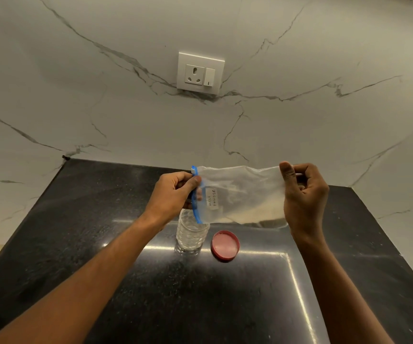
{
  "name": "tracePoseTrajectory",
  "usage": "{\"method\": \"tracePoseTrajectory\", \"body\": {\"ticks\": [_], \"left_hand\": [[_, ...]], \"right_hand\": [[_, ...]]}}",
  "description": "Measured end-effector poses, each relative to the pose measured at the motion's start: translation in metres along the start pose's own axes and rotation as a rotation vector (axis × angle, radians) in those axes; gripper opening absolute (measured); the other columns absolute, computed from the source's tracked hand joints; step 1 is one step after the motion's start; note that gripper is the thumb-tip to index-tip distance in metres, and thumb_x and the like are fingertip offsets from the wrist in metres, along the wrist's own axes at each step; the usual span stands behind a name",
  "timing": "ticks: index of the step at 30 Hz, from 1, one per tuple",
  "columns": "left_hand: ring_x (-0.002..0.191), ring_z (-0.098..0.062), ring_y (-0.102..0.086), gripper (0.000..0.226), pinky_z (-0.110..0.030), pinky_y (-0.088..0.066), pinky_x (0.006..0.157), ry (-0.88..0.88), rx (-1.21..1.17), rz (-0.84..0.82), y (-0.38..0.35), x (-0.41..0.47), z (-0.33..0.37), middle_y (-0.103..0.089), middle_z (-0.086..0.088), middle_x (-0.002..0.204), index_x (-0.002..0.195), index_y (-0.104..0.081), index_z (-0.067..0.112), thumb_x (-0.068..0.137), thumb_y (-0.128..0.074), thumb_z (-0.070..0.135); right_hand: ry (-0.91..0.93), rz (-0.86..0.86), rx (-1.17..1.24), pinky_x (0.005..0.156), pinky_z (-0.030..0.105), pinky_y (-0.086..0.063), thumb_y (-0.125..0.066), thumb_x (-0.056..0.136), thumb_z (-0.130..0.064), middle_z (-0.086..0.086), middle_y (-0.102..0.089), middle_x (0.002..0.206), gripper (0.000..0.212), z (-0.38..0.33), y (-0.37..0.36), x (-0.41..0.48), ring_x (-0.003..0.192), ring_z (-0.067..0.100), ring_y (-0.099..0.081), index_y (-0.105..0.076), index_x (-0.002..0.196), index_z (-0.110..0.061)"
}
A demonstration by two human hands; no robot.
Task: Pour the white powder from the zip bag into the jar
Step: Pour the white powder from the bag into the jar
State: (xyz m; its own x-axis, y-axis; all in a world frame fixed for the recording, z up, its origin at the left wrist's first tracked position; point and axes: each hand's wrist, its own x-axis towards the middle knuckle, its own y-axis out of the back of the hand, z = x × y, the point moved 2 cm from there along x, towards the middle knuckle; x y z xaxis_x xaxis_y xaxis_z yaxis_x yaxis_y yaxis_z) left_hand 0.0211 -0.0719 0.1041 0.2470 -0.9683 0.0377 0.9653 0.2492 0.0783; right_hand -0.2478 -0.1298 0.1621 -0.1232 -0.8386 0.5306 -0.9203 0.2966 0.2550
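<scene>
A clear zip bag (240, 192) with a blue zip strip and a "milk powder" label hangs sideways above the counter. White powder lies along its lower right side. My left hand (173, 194) pinches the blue zip end, which points left and down. My right hand (304, 194) grips the bag's bottom end. Below the zip end stands a clear textured jar (190, 232), upright and without its lid. Its rim is partly hidden behind the bag and my left hand. The red lid (225, 245) lies flat on the counter just right of the jar.
The black speckled countertop (200, 294) runs back to a marble wall. A white socket and switch plate (200, 72) sits on the wall above. The counter's left and right edges drop off beside marble panels.
</scene>
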Motion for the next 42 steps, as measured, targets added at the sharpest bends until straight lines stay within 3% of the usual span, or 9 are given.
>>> {"method": "tracePoseTrajectory", "body": {"ticks": [4, 8, 14, 21, 29, 39, 42], "left_hand": [[0.088, -0.016, -0.081, 0.024, -0.026, -0.066, 0.068, -0.001, 0.01, 0.011, 0.003, 0.0, -0.003, -0.08, -0.005, 0.102, 0.116, -0.074, 0.008, 0.104, -0.063, 0.025], [0.088, -0.017, -0.081, 0.025, -0.026, -0.066, 0.068, -0.005, 0.007, 0.012, 0.005, -0.001, -0.008, -0.08, -0.007, 0.102, 0.116, -0.074, 0.006, 0.104, -0.063, 0.024], [0.091, -0.018, -0.081, 0.023, -0.028, -0.066, 0.07, -0.008, -0.012, 0.023, 0.007, -0.001, -0.012, -0.08, -0.007, 0.103, 0.115, -0.073, 0.006, 0.105, -0.062, 0.024], [0.09, -0.018, -0.08, 0.022, -0.027, -0.066, 0.07, -0.019, -0.02, 0.031, 0.008, -0.001, -0.015, -0.08, -0.01, 0.102, 0.115, -0.073, 0.006, 0.105, -0.062, 0.023], [0.092, -0.018, -0.08, 0.022, -0.028, -0.066, 0.073, -0.005, -0.017, 0.034, 0.012, -0.001, -0.02, -0.08, -0.008, 0.103, 0.113, -0.074, 0.008, 0.104, -0.063, 0.024], [0.095, -0.013, -0.079, 0.019, -0.025, -0.065, 0.074, 0.001, -0.021, 0.051, 0.015, -0.002, -0.023, -0.081, -0.002, 0.103, 0.111, -0.076, 0.01, 0.104, -0.064, 0.023], [0.094, -0.012, -0.079, 0.018, -0.026, -0.065, 0.075, 0.002, -0.016, 0.048, 0.016, -0.003, -0.022, -0.082, -0.001, 0.102, 0.11, -0.076, 0.012, 0.104, -0.064, 0.023]], "right_hand": [[0.019, -0.014, -0.012, 0.067, 0.029, -0.055, -0.066, 0.1, -0.04, -0.006, -0.062, 0.086, 0.028, -0.004, -0.005, 0.001, 0.074, 0.009, -0.059, -0.063, 0.096, -0.013], [0.024, -0.024, -0.006, 0.064, 0.021, -0.054, -0.066, 0.1, -0.041, -0.008, -0.062, 0.087, 0.026, -0.007, -0.009, 0.002, 0.075, 0.004, -0.059, -0.062, 0.096, -0.015], [0.041, -0.04, -0.006, 0.062, 0.018, -0.054, -0.068, 0.099, -0.039, -0.004, -0.064, 0.088, 0.027, -0.012, -0.012, 0.006, 0.078, 0.013, -0.062, -0.064, 0.095, -0.013], [0.024, -0.048, -0.005, 0.06, 0.013, -0.051, -0.068, 0.099, -0.039, -0.008, -0.063, 0.087, 0.027, -0.012, -0.013, 0.003, 0.073, -0.003, -0.06, -0.064, 0.094, -0.013], [0.05, -0.069, -0.027, 0.067, 0.036, -0.058, -0.068, 0.099, -0.034, 0.002, -0.064, 0.089, 0.021, -0.02, -0.016, -0.003, 0.078, 0.02, -0.064, -0.063, 0.094, -0.015], [0.093, -0.104, -0.032, 0.063, 0.028, -0.057, -0.069, 0.099, -0.031, 0.006, -0.065, 0.094, 0.015, -0.023, -0.019, -0.003, 0.08, 0.025, -0.067, -0.062, 0.093, -0.019], [0.11, -0.107, -0.033, 0.061, 0.021, -0.054, -0.07, 0.099, -0.03, 0.005, -0.065, 0.092, 0.013, -0.026, -0.019, -0.002, 0.076, 0.018, -0.065, -0.062, 0.09, -0.025]]}}
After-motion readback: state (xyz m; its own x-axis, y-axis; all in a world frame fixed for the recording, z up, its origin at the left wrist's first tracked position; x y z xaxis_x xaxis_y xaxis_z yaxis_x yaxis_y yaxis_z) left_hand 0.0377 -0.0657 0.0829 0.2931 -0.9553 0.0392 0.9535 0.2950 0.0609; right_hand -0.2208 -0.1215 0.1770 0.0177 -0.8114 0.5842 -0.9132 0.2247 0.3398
